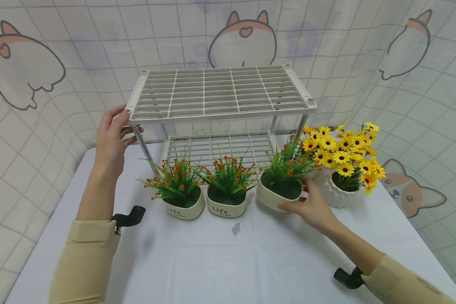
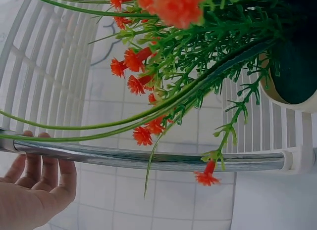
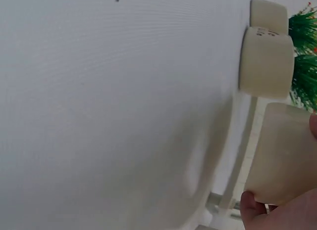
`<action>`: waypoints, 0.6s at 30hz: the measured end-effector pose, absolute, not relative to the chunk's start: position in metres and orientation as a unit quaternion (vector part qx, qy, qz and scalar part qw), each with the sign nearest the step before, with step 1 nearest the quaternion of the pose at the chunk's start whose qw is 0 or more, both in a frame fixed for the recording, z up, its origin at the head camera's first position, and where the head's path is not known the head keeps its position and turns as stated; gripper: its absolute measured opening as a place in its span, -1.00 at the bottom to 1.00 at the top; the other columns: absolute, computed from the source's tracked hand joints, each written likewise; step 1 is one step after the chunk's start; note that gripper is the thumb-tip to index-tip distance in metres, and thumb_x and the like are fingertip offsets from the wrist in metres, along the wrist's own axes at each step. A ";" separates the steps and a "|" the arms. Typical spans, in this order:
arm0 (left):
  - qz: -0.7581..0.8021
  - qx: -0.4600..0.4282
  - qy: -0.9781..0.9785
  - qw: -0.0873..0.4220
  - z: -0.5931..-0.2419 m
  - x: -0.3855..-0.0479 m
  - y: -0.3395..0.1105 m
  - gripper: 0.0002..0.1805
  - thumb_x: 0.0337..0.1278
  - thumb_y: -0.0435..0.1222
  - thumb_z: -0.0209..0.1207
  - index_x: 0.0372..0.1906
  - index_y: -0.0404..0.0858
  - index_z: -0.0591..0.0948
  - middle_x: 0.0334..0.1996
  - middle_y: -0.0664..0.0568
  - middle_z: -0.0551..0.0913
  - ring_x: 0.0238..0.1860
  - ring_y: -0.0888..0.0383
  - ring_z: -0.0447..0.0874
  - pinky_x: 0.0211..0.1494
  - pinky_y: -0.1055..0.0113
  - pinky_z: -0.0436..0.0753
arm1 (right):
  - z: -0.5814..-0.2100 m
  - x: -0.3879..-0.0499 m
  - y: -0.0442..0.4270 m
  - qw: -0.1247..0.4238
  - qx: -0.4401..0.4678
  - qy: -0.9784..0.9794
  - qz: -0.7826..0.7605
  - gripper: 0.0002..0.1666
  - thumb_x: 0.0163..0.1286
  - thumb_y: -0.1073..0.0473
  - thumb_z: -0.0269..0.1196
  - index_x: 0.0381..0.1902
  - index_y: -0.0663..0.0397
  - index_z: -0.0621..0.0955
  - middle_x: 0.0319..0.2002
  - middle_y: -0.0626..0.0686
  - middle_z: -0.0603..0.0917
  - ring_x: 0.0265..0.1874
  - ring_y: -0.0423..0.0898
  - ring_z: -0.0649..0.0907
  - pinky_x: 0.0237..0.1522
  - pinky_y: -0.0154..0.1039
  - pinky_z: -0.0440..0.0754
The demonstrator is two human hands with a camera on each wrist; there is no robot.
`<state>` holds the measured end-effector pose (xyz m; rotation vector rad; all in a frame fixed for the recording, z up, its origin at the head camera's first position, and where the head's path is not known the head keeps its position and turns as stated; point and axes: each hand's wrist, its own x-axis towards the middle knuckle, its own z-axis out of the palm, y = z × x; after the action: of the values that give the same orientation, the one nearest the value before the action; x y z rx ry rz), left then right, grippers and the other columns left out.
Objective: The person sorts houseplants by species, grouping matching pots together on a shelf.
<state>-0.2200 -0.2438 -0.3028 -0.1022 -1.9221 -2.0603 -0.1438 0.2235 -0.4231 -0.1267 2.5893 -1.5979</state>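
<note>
- Head view: the cream pot (image 1: 270,199), with rounded sides and a green inner surface, carries grassy leaves and small red-orange flowers (image 1: 286,162).
- It tilts in front of the white rack (image 1: 220,117), right of two similar pots; the right wrist view shows its base raised off the tabletop (image 1: 213,261).
- A right hand (image 1: 309,206) grips this pot, thumb at its lower front and fingers at its side.
- The left hand (image 1: 113,134) holds the rack's front left corner, fingers behind the metal pole (image 1: 144,145).
- Dark lettering on the left pot (image 1: 184,210) and middle pot (image 1: 227,209) reads "Life Life".
</note>
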 end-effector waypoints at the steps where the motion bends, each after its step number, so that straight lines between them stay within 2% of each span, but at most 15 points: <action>1: -0.723 -0.036 -0.672 0.159 -0.303 -0.220 -0.244 -0.51 0.54 -0.05 0.10 0.40 -0.14 0.41 0.06 0.02 0.60 -0.07 0.08 0.60 -0.02 0.28 0.50 | -0.421 -0.142 0.225 0.043 -0.041 0.849 -0.526 0.20 0.17 0.03 0.58 0.55 0.22 0.13 0.46 0.22 0.28 0.37 0.19 0.36 0.23 0.10 0.49; 5: -0.733 -0.042 -0.661 0.153 -0.302 -0.222 -0.244 -0.54 0.54 -0.07 0.10 0.37 -0.14 0.41 0.05 0.00 0.59 -0.08 0.08 0.60 -0.04 0.30 0.51 | -0.411 -0.135 0.228 0.016 -0.050 0.843 -0.536 0.17 0.16 0.09 0.59 0.56 0.13 0.16 0.44 0.15 0.32 0.32 0.10 0.40 0.10 -0.16 0.57; 8: -0.736 -0.047 -0.659 0.150 -0.302 -0.222 -0.244 -0.55 0.53 -0.08 0.10 0.35 -0.14 0.42 0.04 0.00 0.60 -0.09 0.08 0.60 -0.05 0.30 0.50 | -0.402 -0.130 0.228 -0.004 -0.056 0.845 -0.532 0.17 0.17 0.09 0.59 0.56 0.07 0.15 0.42 0.12 0.34 0.32 0.06 0.41 0.06 -0.28 0.54; 14: -0.746 -0.047 -0.647 0.150 -0.301 -0.221 -0.244 -0.60 0.53 -0.11 0.10 0.31 -0.13 0.43 0.00 0.00 0.62 -0.14 0.09 0.60 -0.11 0.32 0.51 | -0.381 -0.122 0.225 -0.040 -0.077 0.863 -0.497 0.10 0.16 0.09 0.59 0.49 0.16 0.20 0.33 0.15 0.42 0.23 0.04 0.47 0.04 -0.32 0.53; 18: -0.750 -0.048 -0.643 0.148 -0.301 -0.221 -0.244 -0.60 0.52 -0.12 0.11 0.31 -0.14 0.43 -0.01 0.00 0.62 -0.15 0.08 0.60 -0.12 0.32 0.53 | -0.365 -0.118 0.221 -0.054 -0.095 0.872 -0.478 0.08 0.16 0.07 0.59 0.48 0.17 0.23 0.30 0.13 0.43 0.20 0.03 0.48 0.09 -0.12 0.54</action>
<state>-0.2208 -0.2436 -0.3010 -0.1379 -1.8501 -2.1558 -0.1176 0.2208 -0.3649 -0.3091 2.8375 -1.5546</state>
